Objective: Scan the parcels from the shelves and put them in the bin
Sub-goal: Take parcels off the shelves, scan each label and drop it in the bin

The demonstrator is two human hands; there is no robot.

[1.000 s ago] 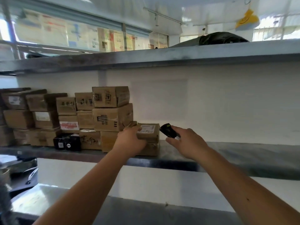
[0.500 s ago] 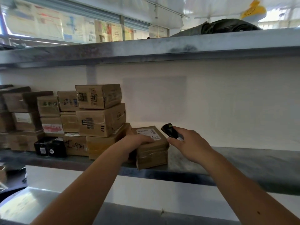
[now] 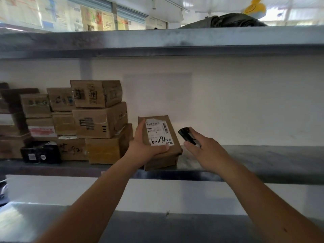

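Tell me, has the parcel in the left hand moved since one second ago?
Yes. The parcel, held by the left hand, has moved right, away from the stack of boxes, and tilted label-up toward the camera.

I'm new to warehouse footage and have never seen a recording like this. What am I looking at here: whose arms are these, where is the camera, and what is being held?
There is no machine here. The single picture comes from a camera worn on a person's head, looking forward and down, so the two bare arms reaching in are that person's own.

The left hand grips a small brown cardboard parcel, tilted so that its white shipping label, with a barcode and handwritten digits, faces the camera. The right hand holds a small black handheld scanner just beside the parcel.

The parcel's lower end is at the grey metal shelf. To the left on that shelf stand stacked brown cardboard boxes and a small black box. No bin is visible.
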